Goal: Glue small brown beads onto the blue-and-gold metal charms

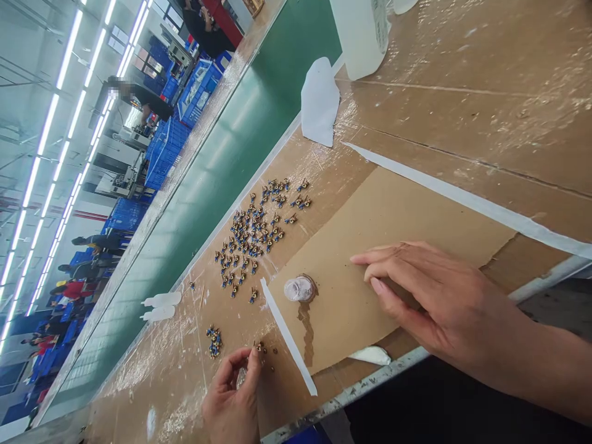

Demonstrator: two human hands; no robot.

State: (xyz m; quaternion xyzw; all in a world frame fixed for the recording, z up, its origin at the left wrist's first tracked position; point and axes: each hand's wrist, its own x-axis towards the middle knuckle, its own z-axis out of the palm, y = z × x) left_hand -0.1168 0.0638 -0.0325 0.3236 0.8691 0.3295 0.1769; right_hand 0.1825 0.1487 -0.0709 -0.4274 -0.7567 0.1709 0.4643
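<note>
Left hand [235, 394], lower centre of frame, pinches a small piece [259, 348] between thumb and finger, apparently leaving its outer end exposed; right hand [435, 293], right of centre, hovers loosely curled above brown paper [416, 213]; cannot tell whether it grips anything; white strips [290, 341] along two edges presumably pin the paper to the worktop [462, 114]; blue-and-gold pieces [252, 232] lie spread near centre, likely so each lifts singly.

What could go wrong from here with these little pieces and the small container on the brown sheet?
The right hand is over the brown sheet with the small container, so a careless sweep might tip it. The dark streak beside it, if wet, could smear. The tiny piece at the left hand's fingertips might slip.
</note>
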